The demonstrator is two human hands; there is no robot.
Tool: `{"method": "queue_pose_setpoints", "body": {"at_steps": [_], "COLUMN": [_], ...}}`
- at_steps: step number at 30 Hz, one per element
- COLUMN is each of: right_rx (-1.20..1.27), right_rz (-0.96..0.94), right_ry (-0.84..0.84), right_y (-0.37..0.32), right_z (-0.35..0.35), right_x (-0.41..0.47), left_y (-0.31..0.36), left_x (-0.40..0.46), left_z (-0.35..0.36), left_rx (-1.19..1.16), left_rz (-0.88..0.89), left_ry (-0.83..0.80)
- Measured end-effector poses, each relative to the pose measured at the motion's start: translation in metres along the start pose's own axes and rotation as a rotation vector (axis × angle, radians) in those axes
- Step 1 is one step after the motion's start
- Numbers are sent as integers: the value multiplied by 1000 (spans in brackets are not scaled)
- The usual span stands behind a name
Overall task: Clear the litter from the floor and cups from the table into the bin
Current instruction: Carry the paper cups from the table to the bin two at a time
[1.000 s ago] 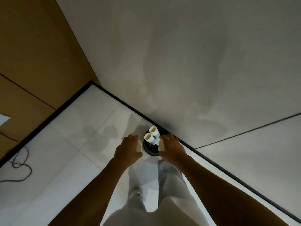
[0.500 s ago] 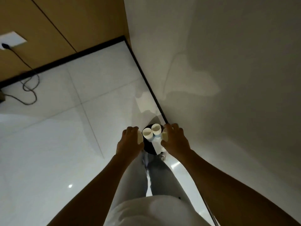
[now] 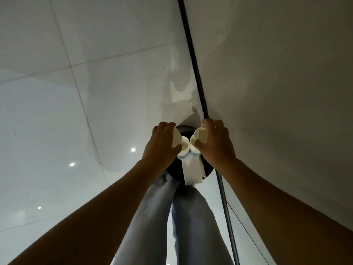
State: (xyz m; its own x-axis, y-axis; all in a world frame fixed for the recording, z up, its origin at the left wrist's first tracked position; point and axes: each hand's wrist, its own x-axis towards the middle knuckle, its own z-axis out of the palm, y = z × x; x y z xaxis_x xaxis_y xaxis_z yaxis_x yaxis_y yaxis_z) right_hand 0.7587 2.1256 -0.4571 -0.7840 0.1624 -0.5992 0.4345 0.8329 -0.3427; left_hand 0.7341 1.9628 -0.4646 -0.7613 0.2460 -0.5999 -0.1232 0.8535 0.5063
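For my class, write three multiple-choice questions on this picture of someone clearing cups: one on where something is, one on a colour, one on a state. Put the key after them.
1. Where are the paper cups being held?
A. Over the black bin
B. On a table
C. Lying on the floor tiles

2. What colour is the bin?
A. White
B. Black
C. Red

3. What are the hands doing?
A. Both hang open
B. Only one holds a cup
C. Each is closed on cups

Key: 1 A, the cups sit directly above the round bin below the hands. 2 B, its rim shows dark against the pale floor. 3 C, the left hand and right hand both wrap white cups.
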Motion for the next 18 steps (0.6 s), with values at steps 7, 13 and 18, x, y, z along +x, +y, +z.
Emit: {"method": "queue_pose_setpoints", "body": {"at_steps": [7,13,18], "right_rx": [-110,-174,-266], "right_rz": [40,33,-25], "right_ry": [-178,-376,-387], "right_y": [39,62,61], "right_z": [60,92,96], "right_x": [47,62,60], "left_y": [-38,-54,-50], "left_x": [47,62,60], "left_z": [77,105,108], "left_rx": [19,70,119], "left_rz": [-49,-38,-14], "left_ry": [-184,-308,-339]}}
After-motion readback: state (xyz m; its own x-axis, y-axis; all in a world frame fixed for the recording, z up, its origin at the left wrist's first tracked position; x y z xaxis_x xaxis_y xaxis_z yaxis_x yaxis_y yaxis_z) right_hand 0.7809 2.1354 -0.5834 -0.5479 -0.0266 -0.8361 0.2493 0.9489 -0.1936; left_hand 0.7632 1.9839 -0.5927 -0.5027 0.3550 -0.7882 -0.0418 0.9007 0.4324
